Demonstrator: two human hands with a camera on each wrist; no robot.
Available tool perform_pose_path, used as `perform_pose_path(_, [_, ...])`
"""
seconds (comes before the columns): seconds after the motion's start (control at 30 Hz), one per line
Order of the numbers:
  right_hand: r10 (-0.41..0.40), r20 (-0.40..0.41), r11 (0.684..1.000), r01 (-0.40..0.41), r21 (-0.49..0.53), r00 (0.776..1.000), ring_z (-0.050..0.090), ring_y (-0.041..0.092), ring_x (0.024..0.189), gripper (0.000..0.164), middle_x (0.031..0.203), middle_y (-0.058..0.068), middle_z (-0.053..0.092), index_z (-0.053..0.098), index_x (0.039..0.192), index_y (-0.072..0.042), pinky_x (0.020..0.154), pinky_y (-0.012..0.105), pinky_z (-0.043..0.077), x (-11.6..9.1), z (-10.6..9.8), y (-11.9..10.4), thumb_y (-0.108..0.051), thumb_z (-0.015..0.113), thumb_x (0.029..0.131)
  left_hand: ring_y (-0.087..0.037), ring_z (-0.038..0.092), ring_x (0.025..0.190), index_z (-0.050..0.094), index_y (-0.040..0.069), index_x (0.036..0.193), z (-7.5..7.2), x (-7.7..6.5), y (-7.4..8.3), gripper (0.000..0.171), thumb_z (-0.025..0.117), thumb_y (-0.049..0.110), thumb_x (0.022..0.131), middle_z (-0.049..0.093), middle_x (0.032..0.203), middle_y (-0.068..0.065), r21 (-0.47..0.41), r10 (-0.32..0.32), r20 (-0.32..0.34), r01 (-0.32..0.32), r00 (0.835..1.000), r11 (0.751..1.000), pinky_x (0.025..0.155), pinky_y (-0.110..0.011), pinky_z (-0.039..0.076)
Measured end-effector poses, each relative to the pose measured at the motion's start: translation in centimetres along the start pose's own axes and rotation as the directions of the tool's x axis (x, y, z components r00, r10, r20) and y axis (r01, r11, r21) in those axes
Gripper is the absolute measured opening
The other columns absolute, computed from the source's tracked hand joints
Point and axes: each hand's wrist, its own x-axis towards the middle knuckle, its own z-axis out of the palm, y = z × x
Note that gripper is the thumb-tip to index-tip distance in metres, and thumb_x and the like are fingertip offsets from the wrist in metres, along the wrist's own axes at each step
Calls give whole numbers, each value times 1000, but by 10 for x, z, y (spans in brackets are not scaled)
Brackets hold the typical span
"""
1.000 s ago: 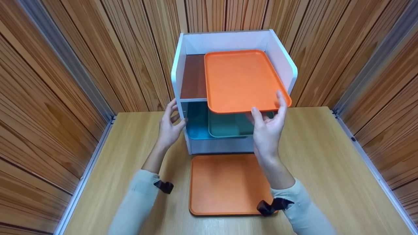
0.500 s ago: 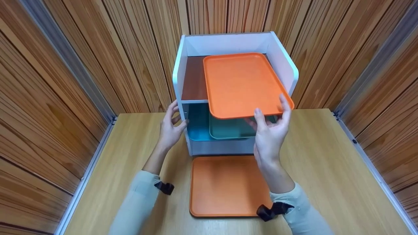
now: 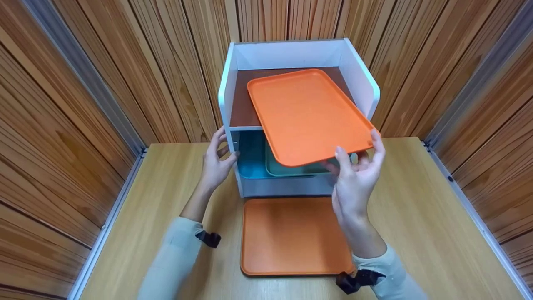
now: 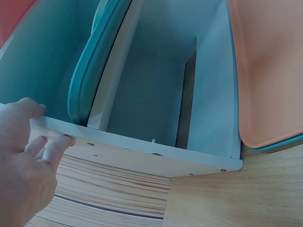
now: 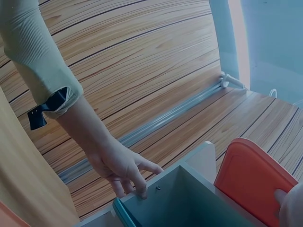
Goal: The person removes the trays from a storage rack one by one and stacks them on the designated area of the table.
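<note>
My right hand [image 3: 356, 187] pinches an orange tray [image 3: 310, 116] at its near right corner, thumb on the front rim and other fingers at the side and below. The tray lies askew over the top level of a white shelf unit [image 3: 227, 91], its front overhanging. With my left hand [image 3: 216, 164] I grip the unit's left side panel; in the left wrist view the thumb of the left hand [image 4: 28, 165] is inside the panel edge, fingers outside. On the level below, a green tray [image 3: 293, 170] rests on a blue tray [image 3: 252, 158].
Another orange tray [image 3: 291, 237] lies on the wooden table [image 3: 416, 216] before the unit; the left wrist view shows a teal rim [image 4: 284, 143] beneath it. Wood-panelled walls [image 3: 166, 62] stand behind and at both sides, with metal rails [image 3: 466, 208] along the table.
The upper orange tray has come toward me and turned, its front edge swinging lower and right with my right hand. My left hand stays on the side panel.
</note>
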Motion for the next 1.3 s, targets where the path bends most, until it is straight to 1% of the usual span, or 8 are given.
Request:
perform_pose_path(0.23, [17, -17, 1000, -17, 26, 1000, 79, 28, 121, 80, 157, 21, 54, 29, 174, -19, 81, 35, 72, -2, -7, -9, 12, 59, 107, -52, 60, 153, 40, 20, 173, -1, 1, 0, 73, 68, 0, 108, 56, 163, -21, -2, 6, 3, -6, 1000, 1000, 120, -68, 56])
perform_pose_path(0.47, [32, -43, 998, -30, 55, 999, 85, 24, 98, 79, 153, 26, 60, 34, 175, -20, 73, 32, 72, -2, -14, -20, 13, 58, 106, -50, 58, 155, 39, 19, 173, -1, 0, 0, 74, 67, 0, 107, 54, 164, -22, -8, -2, 4, 2, 1000, 1000, 125, -68, 52])
perform_pose_path(0.53, [34, -33, 998, -32, 56, 999, 86, 25, 102, 79, 155, 26, 59, 33, 176, -19, 74, 33, 71, -1, -17, -24, 13, 58, 107, -51, 57, 155, 38, 20, 173, -2, 1, 0, 74, 67, 0, 108, 54, 164, -21, -8, 0, 6, 0, 1000, 1000, 125, -69, 52])
perform_pose_path(0.87, [90, 6, 994, -90, 61, 996, 88, 28, 103, 78, 155, 29, 58, 33, 177, -20, 76, 34, 71, 2, -29, -38, 12, 53, 109, -50, 58, 155, 40, 21, 173, -1, 0, -1, 73, 67, 0, 108, 54, 164, -20, -23, 10, 11, -10, 1000, 1000, 124, -67, 53])
perform_pose_path(1.07, [131, 6, 987, -131, 96, 991, 88, 28, 99, 79, 133, 23, 75, 34, 176, -17, 74, 32, 70, 4, -36, -45, 14, 56, 107, -51, 59, 153, 40, 23, 172, -2, 1, 1, 74, 67, -1, 107, 55, 164, -20, -19, 0, 2, 0, 1000, 1000, 122, -69, 54])
perform_pose_path(1.13, [147, 0, 982, -146, 115, 989, 88, 27, 93, 79, 122, 22, 79, 35, 176, -16, 71, 31, 70, 4, -38, -47, 15, 57, 107, -50, 59, 154, 40, 23, 172, -2, 1, 1, 74, 67, -1, 107, 55, 164, -19, -17, -3, 1, 3, 1000, 1000, 122, -68, 54])
perform_pose_path(1.23, [172, -5, 976, -170, 137, 985, 87, 26, 86, 79, 121, 20, 81, 35, 176, -16, 69, 30, 69, 5, -43, -50, 16, 55, 106, -49, 58, 154, 40, 22, 172, -1, 1, 1, 74, 66, -2, 107, 54, 164, -19, -19, -1, 5, 1, 1000, 1000, 124, -67, 53])
perform_pose_path(1.3, [191, -17, 972, -187, 140, 982, 84, 23, 77, 79, 114, 19, 81, 37, 176, -16, 65, 28, 68, 6, -46, -52, 17, 54, 106, -48, 58, 154, 40, 20, 172, -1, 1, 1, 74, 66, -3, 107, 55, 164, -20, -15, 4, 5, -4, 1000, 1000, 124, -66, 53])
